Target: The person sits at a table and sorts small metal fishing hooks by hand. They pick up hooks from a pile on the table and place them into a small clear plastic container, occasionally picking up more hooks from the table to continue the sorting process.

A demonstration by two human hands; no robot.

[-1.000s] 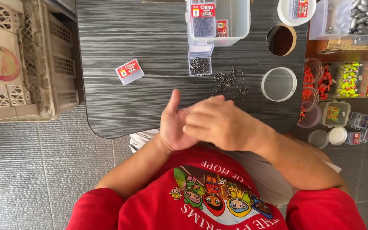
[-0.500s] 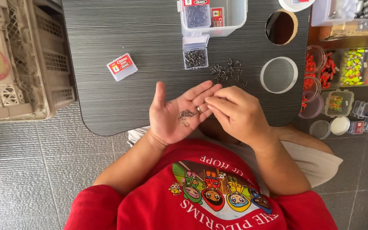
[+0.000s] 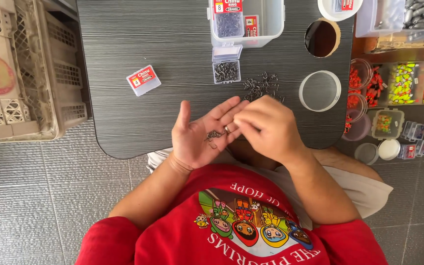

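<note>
- Our left hand (image 3: 197, 140) is open flat, palm up, cupping a few small hooks (image 3: 215, 135) just below the hook pile (image 3: 262, 87) on the table (image 3: 123, 118).
- Right hand (image 3: 266, 127) is bunched over that palm, fingertips pinched; we can't tell if they've got a hook.
- Tilt the palm and they'll probably slide off the table edge, or prick us.

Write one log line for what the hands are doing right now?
left hand: open, palm up, hooks on it | right hand: fingers picking at hooks | table: loose hook pile
</note>
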